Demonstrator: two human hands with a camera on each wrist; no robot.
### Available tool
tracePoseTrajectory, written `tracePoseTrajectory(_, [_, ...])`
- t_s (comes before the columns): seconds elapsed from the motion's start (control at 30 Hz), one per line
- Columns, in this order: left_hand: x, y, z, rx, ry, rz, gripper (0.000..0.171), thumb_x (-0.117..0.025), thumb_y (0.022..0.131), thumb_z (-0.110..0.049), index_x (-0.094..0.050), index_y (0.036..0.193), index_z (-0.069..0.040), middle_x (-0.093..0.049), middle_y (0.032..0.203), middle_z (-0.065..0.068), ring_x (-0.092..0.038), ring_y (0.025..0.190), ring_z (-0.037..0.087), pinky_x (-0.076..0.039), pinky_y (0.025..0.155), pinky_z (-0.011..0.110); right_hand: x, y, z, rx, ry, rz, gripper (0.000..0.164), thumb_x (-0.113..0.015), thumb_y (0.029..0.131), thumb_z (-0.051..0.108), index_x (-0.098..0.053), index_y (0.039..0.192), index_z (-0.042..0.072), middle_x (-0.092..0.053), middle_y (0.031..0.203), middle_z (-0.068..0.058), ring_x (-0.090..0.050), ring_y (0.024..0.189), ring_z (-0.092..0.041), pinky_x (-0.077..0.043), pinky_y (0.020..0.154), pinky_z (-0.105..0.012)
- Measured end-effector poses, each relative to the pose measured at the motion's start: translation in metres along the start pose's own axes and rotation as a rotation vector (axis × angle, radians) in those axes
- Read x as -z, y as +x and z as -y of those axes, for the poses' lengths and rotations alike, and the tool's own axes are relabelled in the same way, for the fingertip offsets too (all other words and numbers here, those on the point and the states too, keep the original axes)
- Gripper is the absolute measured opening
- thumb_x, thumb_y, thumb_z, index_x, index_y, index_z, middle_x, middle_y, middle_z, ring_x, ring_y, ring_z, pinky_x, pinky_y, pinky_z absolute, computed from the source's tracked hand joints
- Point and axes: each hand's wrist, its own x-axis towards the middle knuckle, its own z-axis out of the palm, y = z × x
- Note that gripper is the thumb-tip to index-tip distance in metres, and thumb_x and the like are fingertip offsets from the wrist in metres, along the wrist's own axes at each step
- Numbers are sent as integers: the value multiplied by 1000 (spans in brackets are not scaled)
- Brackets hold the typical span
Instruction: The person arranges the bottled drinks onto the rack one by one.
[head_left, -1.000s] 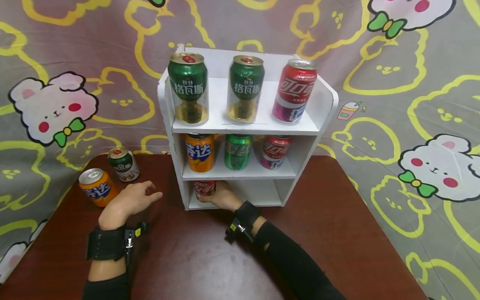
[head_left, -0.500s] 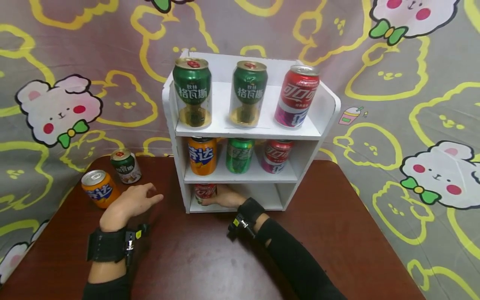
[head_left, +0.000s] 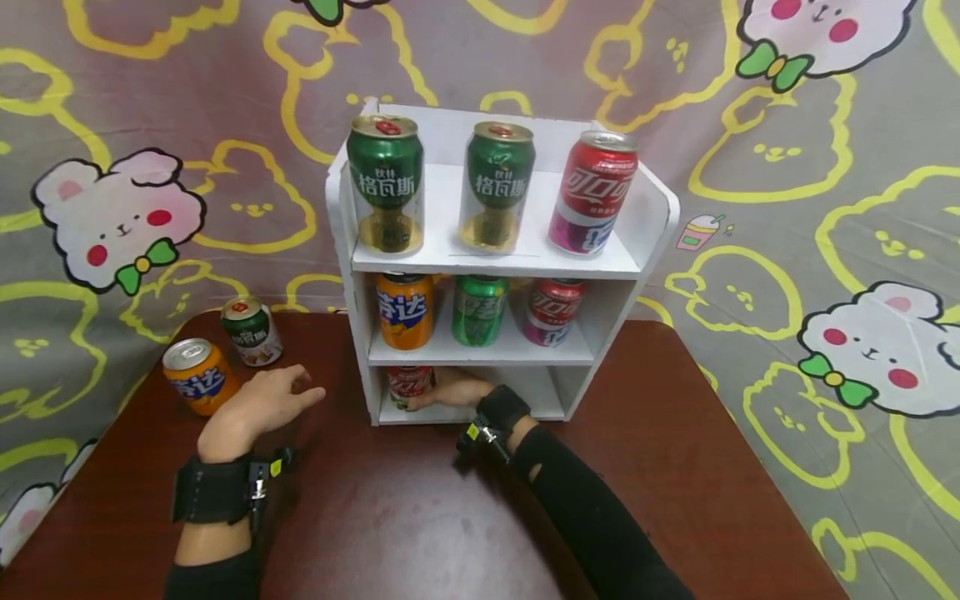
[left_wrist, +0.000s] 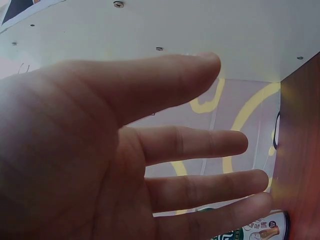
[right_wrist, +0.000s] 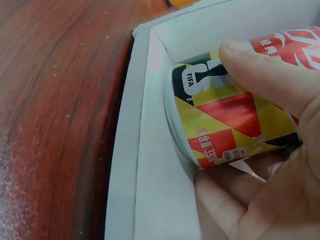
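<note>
On the bottom shelf of the white rack (head_left: 480, 358), at its left end, stands a red cola can (head_left: 408, 385). My right hand (head_left: 453, 390) reaches in and holds this can. In the right wrist view the thumb lies along one side of the cola can (right_wrist: 240, 115) and the fingers along the other; its base is at the shelf's front. My left hand (head_left: 262, 408) is above the table at the left, holding nothing. Its fingers (left_wrist: 200, 142) are loosely extended in the left wrist view. Nearest to it is an orange soda can (head_left: 198, 379).
Behind the orange can stands a green-and-white can (head_left: 252, 333). The middle shelf bears an orange can (head_left: 405, 312), a green can (head_left: 480, 312) and a red can (head_left: 553, 312). Two green-and-gold cans (head_left: 386, 187) and a red can (head_left: 594, 193) stand on top. A patterned cloth (head_left: 750, 250) hangs behind.
The head view has shifted slightly, so the rack sits a little lower in it than a second ago. My right hand stays at the cola can with little movement; the left hand keeps still.
</note>
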Motion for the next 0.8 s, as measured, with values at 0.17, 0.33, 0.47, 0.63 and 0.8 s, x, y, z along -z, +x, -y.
tracePoseTrajectory(0.17, [2,-1,0,-7,1,-6,57,-55,94,-40,-53,118,11,-58,111,31,-56,99,46,-46,80,56,-3,2,-1,-4,50,-16,103,-80,74,8,-13,151,21,-33,148,-1,-35,132,-18,-23,110,-34])
tracePoseTrajectory(0.33, [2,-2,2,-5,-1,-7,58,-55,93,-42,-53,119,10,-58,112,31,-56,99,46,-46,79,55,-18,1,-2,-2,37,-148,79,-80,75,10,-37,142,13,-52,131,-2,-49,119,-16,-34,103,-31])
tracePoseTrajectory(0.47, [0,-2,5,2,-6,-2,59,-54,93,-42,-53,120,11,-57,113,31,-56,100,46,-46,79,55,-36,-2,2,15,-153,-335,70,-83,73,26,-48,132,10,-59,117,-1,-56,105,-14,-43,92,-26])
tracePoseTrajectory(0.63, [-3,-2,6,3,-9,1,60,-54,93,-44,-53,120,10,-57,113,31,-55,101,46,-46,79,55,-49,-2,3,-12,-156,-468,62,-82,73,30,-52,122,6,-63,104,-2,-60,90,-12,-49,77,-23])
tracePoseTrajectory(0.8, [0,0,6,-2,-8,-5,60,-53,94,-45,-53,120,9,-58,113,31,-56,101,46,-46,79,55,-47,0,3,-5,-155,-488,55,-81,74,29,-56,117,5,-64,99,-2,-61,84,-11,-49,71,-22])
